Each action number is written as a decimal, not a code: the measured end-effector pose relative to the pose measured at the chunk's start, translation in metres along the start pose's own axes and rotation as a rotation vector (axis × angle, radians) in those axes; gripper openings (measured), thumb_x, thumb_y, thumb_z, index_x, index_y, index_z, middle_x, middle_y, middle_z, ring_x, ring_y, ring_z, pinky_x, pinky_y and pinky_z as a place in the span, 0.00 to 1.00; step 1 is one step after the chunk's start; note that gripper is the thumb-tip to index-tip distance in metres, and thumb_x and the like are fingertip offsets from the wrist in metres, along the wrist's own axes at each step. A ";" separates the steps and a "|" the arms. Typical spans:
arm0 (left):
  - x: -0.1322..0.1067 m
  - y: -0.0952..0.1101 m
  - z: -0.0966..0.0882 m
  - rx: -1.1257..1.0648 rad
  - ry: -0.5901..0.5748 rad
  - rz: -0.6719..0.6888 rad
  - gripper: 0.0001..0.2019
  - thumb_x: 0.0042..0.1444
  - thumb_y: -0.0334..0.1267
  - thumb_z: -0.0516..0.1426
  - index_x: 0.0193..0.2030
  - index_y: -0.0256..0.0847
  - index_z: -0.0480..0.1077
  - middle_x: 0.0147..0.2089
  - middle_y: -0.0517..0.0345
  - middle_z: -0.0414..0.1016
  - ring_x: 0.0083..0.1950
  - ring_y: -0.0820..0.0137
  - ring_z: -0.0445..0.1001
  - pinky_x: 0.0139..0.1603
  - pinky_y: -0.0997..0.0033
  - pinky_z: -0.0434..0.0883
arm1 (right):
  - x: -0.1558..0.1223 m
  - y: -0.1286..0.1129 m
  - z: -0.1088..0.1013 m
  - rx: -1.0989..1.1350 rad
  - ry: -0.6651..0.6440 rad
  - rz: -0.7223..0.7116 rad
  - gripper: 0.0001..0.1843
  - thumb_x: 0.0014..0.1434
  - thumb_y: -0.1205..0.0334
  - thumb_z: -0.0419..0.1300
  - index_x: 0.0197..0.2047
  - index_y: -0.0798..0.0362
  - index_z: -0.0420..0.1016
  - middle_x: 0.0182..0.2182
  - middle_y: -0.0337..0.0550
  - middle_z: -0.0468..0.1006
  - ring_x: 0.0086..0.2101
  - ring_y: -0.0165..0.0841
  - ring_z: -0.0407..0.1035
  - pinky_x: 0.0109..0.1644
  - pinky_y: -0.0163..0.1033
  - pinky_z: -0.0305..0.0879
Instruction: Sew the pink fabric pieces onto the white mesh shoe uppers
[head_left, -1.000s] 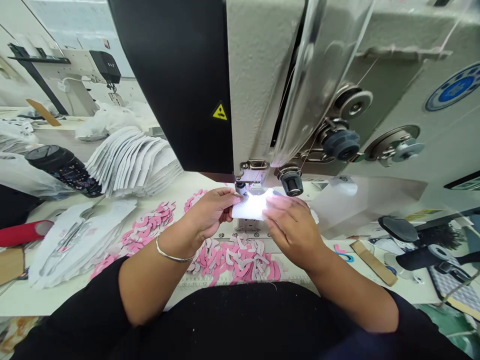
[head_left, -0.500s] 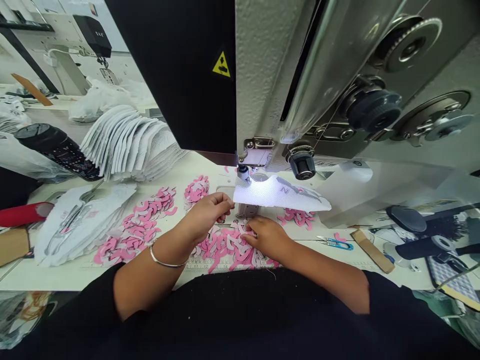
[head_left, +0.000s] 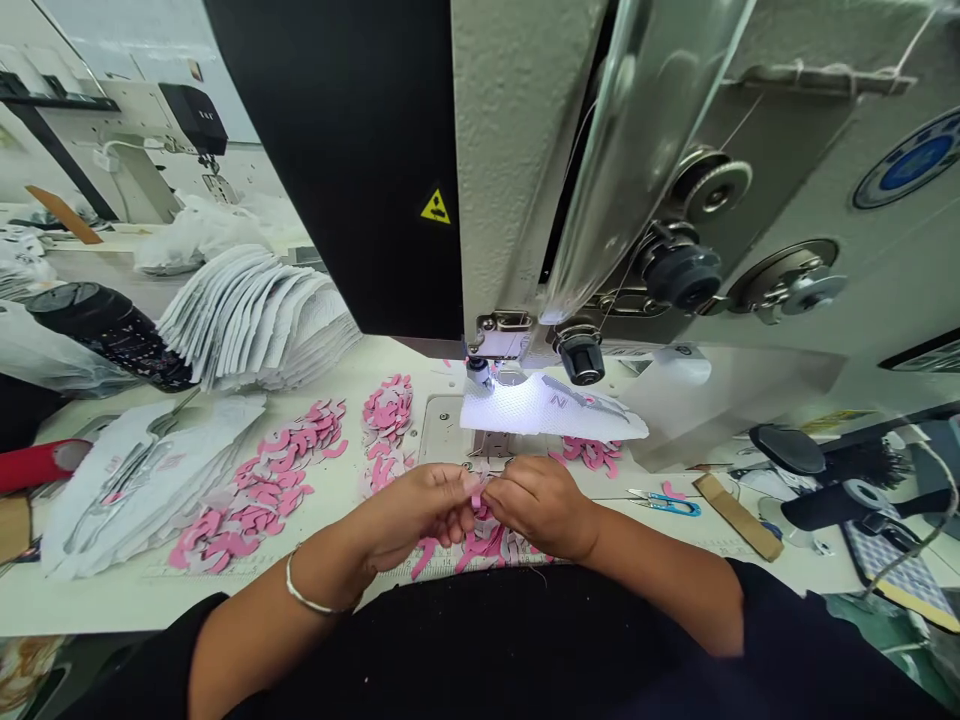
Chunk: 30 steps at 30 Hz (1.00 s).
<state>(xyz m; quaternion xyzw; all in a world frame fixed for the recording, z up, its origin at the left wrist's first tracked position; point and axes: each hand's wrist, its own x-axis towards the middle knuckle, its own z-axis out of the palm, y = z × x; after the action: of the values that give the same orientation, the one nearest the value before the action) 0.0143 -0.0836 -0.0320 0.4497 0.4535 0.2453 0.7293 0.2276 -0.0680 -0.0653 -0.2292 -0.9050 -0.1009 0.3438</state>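
Note:
My left hand (head_left: 439,502) and my right hand (head_left: 541,506) meet in front of the sewing machine's needle area. Between their fingertips is a small curved pink fabric piece (head_left: 477,497), partly hidden by the fingers. Both hands are closed in a pinch on it. Right below them lies a pile of similar pink pieces (head_left: 480,548) on the table. Just beyond, a white mesh fabric panel (head_left: 517,408) with a grey print rests under the presser foot (head_left: 480,374), lit by the machine lamp.
The sewing machine head (head_left: 517,170) looms above my hands. To the left are more pink pieces (head_left: 259,490), fanned white panels (head_left: 255,315), a black cylinder (head_left: 112,330) and printed panels (head_left: 142,480). On the right lie blue thread snips (head_left: 667,503) and a brown strip (head_left: 739,515).
My left hand has left the white panel's edge and come down toward my right hand. The right hand has lifted a pink piece from the pile, and both now pinch it.

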 end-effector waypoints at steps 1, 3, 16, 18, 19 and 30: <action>-0.002 0.001 0.003 -0.016 -0.033 -0.005 0.20 0.56 0.54 0.62 0.31 0.37 0.68 0.26 0.57 0.72 0.23 0.77 0.66 0.25 0.78 0.60 | 0.003 0.000 -0.005 -0.013 0.018 -0.033 0.11 0.67 0.63 0.55 0.32 0.53 0.72 0.25 0.37 0.68 0.27 0.31 0.58 0.32 0.39 0.53; -0.005 0.003 0.007 -0.034 -0.029 0.015 0.19 0.53 0.50 0.65 0.30 0.36 0.67 0.24 0.60 0.70 0.23 0.79 0.65 0.24 0.80 0.59 | 0.009 -0.001 -0.014 -0.024 0.016 -0.060 0.11 0.67 0.65 0.54 0.32 0.53 0.72 0.23 0.37 0.67 0.26 0.31 0.56 0.30 0.39 0.52; -0.020 0.025 0.011 -0.045 0.065 0.291 0.13 0.53 0.41 0.67 0.35 0.38 0.68 0.30 0.58 0.77 0.31 0.74 0.74 0.34 0.75 0.69 | 0.026 -0.016 -0.033 0.454 -0.079 0.325 0.14 0.68 0.53 0.55 0.36 0.53 0.71 0.28 0.38 0.74 0.28 0.29 0.67 0.32 0.34 0.59; -0.022 0.027 0.013 -0.033 0.079 0.320 0.12 0.54 0.41 0.67 0.35 0.39 0.69 0.30 0.59 0.76 0.32 0.74 0.73 0.35 0.74 0.69 | 0.029 -0.017 -0.034 0.493 -0.090 0.341 0.12 0.69 0.57 0.54 0.34 0.53 0.70 0.27 0.37 0.74 0.28 0.28 0.67 0.32 0.34 0.59; -0.022 0.028 0.013 -0.026 0.086 0.333 0.12 0.54 0.41 0.67 0.35 0.39 0.69 0.30 0.60 0.75 0.33 0.74 0.72 0.35 0.74 0.68 | 0.030 -0.018 -0.036 0.476 -0.072 0.331 0.13 0.69 0.58 0.54 0.33 0.53 0.70 0.26 0.37 0.74 0.27 0.27 0.66 0.32 0.34 0.59; 0.006 0.074 0.015 -0.084 0.402 0.562 0.11 0.49 0.39 0.69 0.31 0.38 0.72 0.36 0.61 0.72 0.40 0.74 0.69 0.48 0.73 0.64 | 0.043 0.010 -0.074 -0.132 0.149 0.219 0.12 0.62 0.65 0.61 0.49 0.57 0.70 0.46 0.53 0.78 0.47 0.43 0.71 0.53 0.50 0.66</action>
<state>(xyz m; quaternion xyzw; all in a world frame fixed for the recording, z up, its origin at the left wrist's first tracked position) 0.0337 -0.0504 0.0334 0.4691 0.4361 0.5386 0.5474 0.2470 -0.0696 0.0189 -0.3406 -0.8380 -0.1388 0.4031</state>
